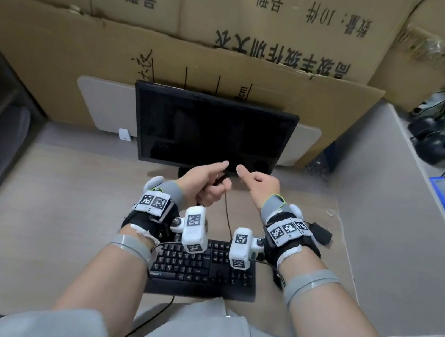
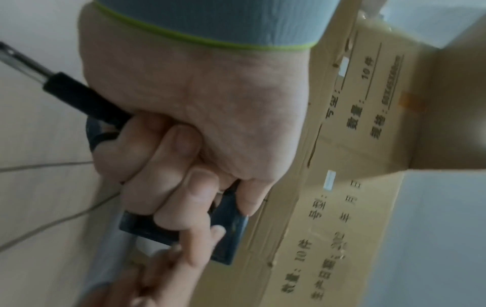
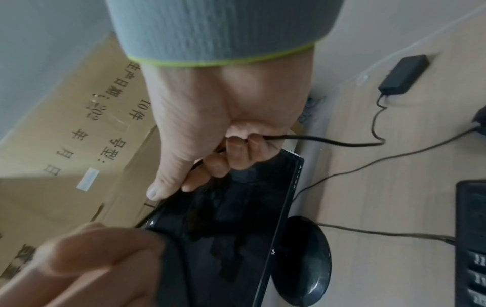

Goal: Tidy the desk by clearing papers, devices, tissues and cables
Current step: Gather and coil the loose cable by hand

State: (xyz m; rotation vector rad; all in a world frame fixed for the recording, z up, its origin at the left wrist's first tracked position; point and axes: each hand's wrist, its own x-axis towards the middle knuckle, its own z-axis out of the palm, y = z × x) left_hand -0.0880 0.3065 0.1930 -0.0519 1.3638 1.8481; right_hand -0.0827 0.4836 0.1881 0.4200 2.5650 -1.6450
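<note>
Cable gathering under way.
Left hand [image 1: 207,186] fists coiled black cable [image 1: 221,181]; right hand [image 1: 260,187] grips its run, likely feeding slack leftward.

Glossy black monitor [image 1: 211,132], matt cardboard boxes [image 1: 90,41]
</note>
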